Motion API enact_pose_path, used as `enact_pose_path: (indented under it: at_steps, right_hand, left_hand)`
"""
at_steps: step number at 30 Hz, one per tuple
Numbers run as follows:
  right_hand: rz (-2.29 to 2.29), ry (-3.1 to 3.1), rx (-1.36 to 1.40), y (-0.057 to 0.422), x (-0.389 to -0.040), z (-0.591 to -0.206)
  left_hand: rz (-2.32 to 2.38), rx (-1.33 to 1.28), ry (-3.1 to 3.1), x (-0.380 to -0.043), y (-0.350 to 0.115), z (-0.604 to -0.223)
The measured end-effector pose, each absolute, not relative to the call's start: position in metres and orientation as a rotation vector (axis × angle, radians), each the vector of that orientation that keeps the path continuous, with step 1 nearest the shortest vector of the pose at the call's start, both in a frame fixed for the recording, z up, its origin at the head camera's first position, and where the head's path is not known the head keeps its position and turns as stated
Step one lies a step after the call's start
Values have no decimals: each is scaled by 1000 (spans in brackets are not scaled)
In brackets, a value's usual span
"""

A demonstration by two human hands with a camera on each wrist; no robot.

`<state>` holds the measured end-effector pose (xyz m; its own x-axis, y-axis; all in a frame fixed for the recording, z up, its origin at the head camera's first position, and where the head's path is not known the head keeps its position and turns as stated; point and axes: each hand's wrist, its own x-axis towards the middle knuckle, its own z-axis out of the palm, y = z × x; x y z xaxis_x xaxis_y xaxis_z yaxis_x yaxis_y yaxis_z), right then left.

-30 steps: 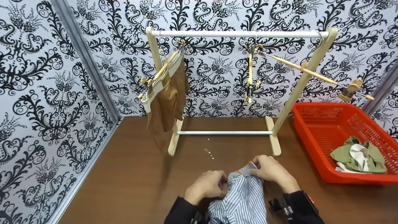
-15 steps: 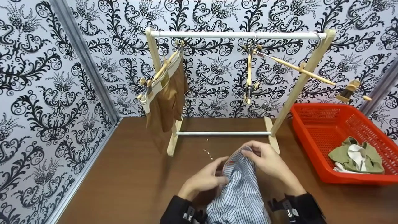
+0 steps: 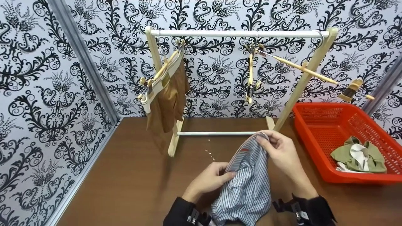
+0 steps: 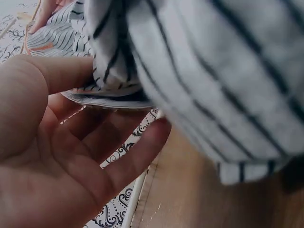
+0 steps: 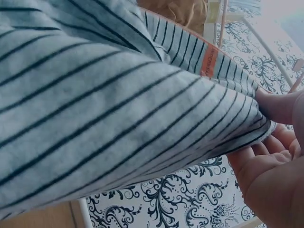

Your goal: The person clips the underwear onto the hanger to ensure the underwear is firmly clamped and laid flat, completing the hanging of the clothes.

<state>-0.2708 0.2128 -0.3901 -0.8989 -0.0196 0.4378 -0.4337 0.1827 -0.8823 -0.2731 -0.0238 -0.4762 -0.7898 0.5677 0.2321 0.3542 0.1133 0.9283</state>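
A pair of blue-and-white striped underpants (image 3: 246, 191) hangs between both hands, its waistband slanting up to the right. My left hand (image 3: 209, 178) pinches the lower left end of the waistband; in the left wrist view its thumb (image 4: 71, 73) lies over the cloth with fingers behind. My right hand (image 3: 284, 152) pinches the upper right end between thumb and fingers. A small orange tag (image 5: 209, 61) with lettering sits inside the waistband. The legs of the garment hang down toward the front edge of the head view.
A wooden rack with a white rail (image 3: 220, 34) stands behind. Brown shorts (image 3: 171, 97) hang clipped on its left; two bare clip hangers, one a slanted hanger (image 3: 301, 68), hang to the right. A red basket (image 3: 317, 157) at right holds green and white clothes (image 3: 361, 155).
Both hands have lifted the underpants up and away from the body. The right hand has risen and moved right, so the waistband is now stretched out straighter between the hands.
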Motion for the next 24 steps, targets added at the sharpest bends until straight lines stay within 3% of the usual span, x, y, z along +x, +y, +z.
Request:
enact_pose_path:
  at_steps: [14, 24]
  right_hand:
    - [1781, -2055, 294, 231, -268, -378]
    - [1830, -2026, 179, 262, -273, -376]
  left_hand:
    - [1403, 810, 2606, -282, -70, -462]
    - [1972, 637, 2426, -288, -115, -448]
